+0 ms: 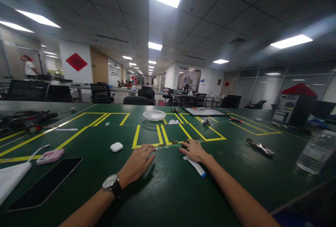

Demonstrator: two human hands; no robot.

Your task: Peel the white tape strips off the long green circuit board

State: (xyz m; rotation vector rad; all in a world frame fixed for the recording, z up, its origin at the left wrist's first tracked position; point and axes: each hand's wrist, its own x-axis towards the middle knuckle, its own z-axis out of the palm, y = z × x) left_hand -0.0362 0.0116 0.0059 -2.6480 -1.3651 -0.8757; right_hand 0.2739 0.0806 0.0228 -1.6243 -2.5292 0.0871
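Note:
A long, narrow green circuit strip (170, 145) lies on the dark green table (168, 188), across the yellow tape lines. My left hand (139, 160), with a wristwatch on its wrist, rests palm down, its fingertips at the strip's left end. My right hand (193, 150) lies with curled fingers on the strip's right end. Whether either hand grips the strip or only presses on it, I cannot tell. A white flat ribbon cable with a blue tip (195, 165) lies just under my right wrist.
Left of my hands lie a white earbud case (116, 146), a pink device (49, 156), a dark phone (44, 185) and a white pad (10, 179). A white mesh bowl (154, 115) and a flat panel (204, 111) sit farther back. Pliers (259, 147) and a water bottle (313, 153) are at the right.

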